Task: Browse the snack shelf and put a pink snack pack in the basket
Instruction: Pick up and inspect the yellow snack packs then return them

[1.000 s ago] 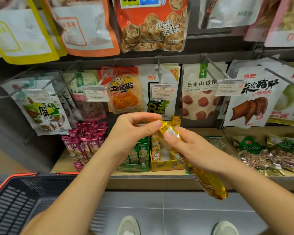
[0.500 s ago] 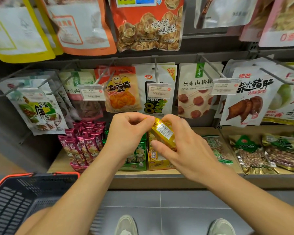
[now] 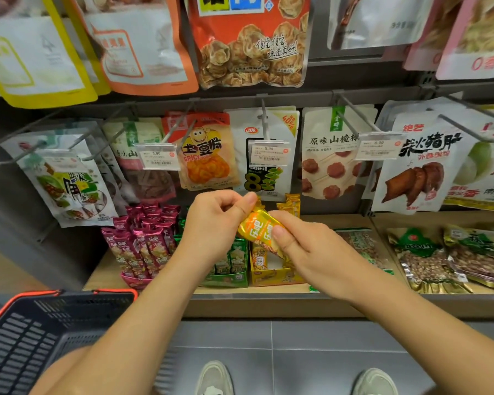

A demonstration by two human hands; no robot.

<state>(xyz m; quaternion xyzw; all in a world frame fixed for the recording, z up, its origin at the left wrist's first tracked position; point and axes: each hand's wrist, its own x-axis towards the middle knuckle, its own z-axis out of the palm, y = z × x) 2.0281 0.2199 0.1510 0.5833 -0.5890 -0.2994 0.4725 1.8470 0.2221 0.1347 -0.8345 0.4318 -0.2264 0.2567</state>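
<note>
Browsing is the step in hand: the person is holding a yellow snack pack [image 3: 258, 228] just above the yellow box [image 3: 271, 276] on the shelf, the left hand [image 3: 214, 226] pinching its top edge between thumb and curled fingers, the right hand [image 3: 311, 252] gripping its lower part with the thumb lying across the front. The pink snack packs [image 3: 143, 240] are standing left of the yellow box, beyond the green packs [image 3: 234, 258], and the basket [image 3: 97, 292] is sitting well below and left of it. The next move is probably calling for slipping the yellow pack back into that box, freeing a hand and reaching left for a pink one.
</note>
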